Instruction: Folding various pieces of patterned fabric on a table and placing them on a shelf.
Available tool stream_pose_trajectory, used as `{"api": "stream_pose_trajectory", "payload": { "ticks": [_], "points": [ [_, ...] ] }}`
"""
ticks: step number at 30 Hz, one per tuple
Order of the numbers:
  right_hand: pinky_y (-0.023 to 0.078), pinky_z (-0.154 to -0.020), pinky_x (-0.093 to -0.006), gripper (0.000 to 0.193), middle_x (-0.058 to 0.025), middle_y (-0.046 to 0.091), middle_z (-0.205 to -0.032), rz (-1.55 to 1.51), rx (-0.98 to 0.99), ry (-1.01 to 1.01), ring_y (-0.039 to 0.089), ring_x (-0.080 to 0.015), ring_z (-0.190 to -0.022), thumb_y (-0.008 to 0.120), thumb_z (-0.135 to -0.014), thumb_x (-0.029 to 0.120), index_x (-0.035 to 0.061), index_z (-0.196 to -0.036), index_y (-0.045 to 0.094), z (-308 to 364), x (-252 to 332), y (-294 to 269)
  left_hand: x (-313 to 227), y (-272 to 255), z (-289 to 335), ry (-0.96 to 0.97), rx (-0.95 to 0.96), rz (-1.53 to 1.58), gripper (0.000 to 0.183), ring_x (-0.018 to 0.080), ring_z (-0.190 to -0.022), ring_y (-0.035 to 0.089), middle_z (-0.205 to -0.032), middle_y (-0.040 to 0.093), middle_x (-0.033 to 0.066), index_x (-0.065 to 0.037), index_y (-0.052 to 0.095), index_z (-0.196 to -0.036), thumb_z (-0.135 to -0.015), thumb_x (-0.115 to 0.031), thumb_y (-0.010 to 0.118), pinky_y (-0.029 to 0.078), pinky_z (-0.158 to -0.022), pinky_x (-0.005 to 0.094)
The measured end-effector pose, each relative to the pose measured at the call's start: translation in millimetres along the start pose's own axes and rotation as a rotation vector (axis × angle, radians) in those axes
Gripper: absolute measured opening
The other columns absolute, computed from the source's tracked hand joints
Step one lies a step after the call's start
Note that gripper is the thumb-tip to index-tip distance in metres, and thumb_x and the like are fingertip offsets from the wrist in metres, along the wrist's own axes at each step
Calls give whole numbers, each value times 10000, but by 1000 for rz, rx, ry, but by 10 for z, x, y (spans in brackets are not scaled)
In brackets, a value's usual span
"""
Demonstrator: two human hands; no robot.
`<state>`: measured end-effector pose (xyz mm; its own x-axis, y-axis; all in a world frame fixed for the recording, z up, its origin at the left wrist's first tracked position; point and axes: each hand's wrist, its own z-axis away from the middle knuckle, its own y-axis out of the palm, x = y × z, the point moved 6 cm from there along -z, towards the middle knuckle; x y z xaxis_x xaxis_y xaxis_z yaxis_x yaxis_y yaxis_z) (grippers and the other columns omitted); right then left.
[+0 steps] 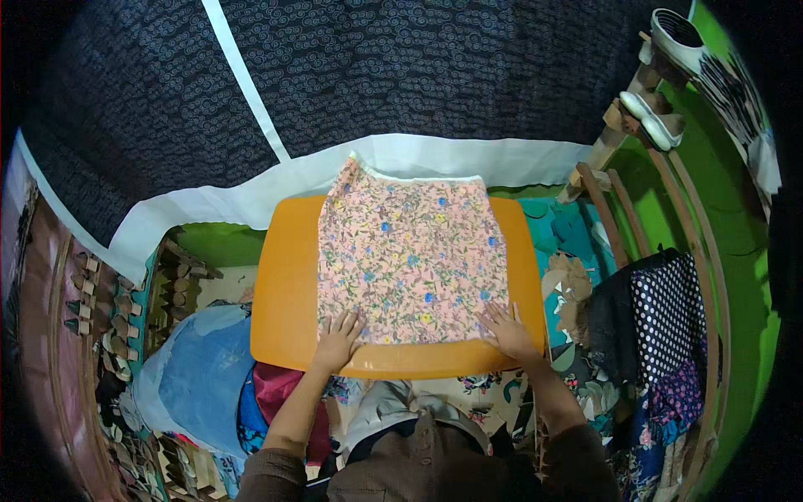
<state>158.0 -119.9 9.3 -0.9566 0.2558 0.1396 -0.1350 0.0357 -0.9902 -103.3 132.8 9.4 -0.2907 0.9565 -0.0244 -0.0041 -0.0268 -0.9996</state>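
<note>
Head view | left hand and right hand spread flat on floral cloth's lower corners, centre frame, orange table | judgement: press evenly, smooth outward, keep hem square

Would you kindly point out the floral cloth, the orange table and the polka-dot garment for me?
floral cloth (410, 259), head view, middle of the pink flowered fabric.
orange table (284, 284), head view, bare top left of the cloth.
polka-dot garment (669, 314), head view, middle of the dark dotted panel at the right.

Bare orange table flanks the floral cloth; clothes crowd the right.
</note>
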Motion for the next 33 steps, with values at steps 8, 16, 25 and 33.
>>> {"api": "stream_pose_trajectory", "payload": {
  "ticks": [8,16,25,33],
  "points": [
    [373,-901,-390,402,-202,585,-1031,-385,367,79,547,-356,-963,456,-883,390,50,-1053,586,-60,65,-531,45,-383,382,-195,207,404,380,400,-790,574,-860,611,212,-67,563,-1042,-904,-370,380,451,-709,453],
    [379,-502,-300,444,-30,492,-595,-587,705,-2,415,-115,-560,519,-863,429,-9,-803,568,-89,21,-1138,-136,-1295,534,-207,242,439,394,369,-721,581,-742,600,199,-54,578,-829,-880,-419,438,445,-638,443],
    [403,-504,-308,336,-61,529,-541,-489,220,171,537,-154,-542,608,-799,343,18,-713,601,-1381,-284,-1448,651,-1467,-455,-243,-167,-69,414,303,-577,598,-603,591,130,-79,593,-728,-821,-473,503,462,-519,410],
    [149,-1006,-592,289,-123,638,-819,61,-91,293,576,-290,-875,578,-789,359,104,-885,673,-2112,-615,-1166,1197,-1100,-1566,-125,-179,-172,377,261,-592,609,-602,604,95,-91,579,-695,-822,-439,511,457,-504,395]
  ]
}}
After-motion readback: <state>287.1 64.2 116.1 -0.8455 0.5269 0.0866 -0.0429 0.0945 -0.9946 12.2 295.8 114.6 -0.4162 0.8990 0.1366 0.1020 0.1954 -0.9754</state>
